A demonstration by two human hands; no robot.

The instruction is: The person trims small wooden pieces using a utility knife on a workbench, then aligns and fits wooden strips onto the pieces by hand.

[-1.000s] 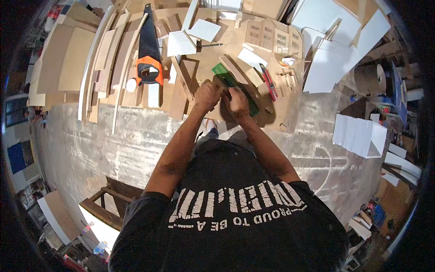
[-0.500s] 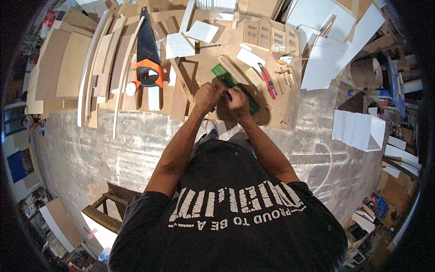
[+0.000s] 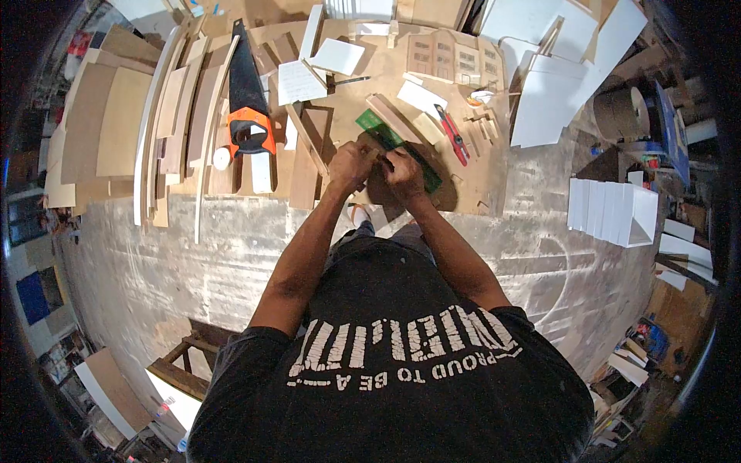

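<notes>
Barely any mvmt vs 1 s ago, just slight view shift. Green strip (image 3: 390, 136): long, slim, bright at end nearer saw (image 3: 247, 92), shadowed elsewhere; lies R of saw. L hand (image 3: 352, 165) & R hand (image 3: 404, 176) close by, fingers curled; can't tell grip.

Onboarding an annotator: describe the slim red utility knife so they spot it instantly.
Start at the large tan board across the picture's upper middle. Find the long flat green strip partly hidden by the right hand; the slim red utility knife lies farther right. Its red body sets it apart from the tan block and white sheet near it.
</notes>
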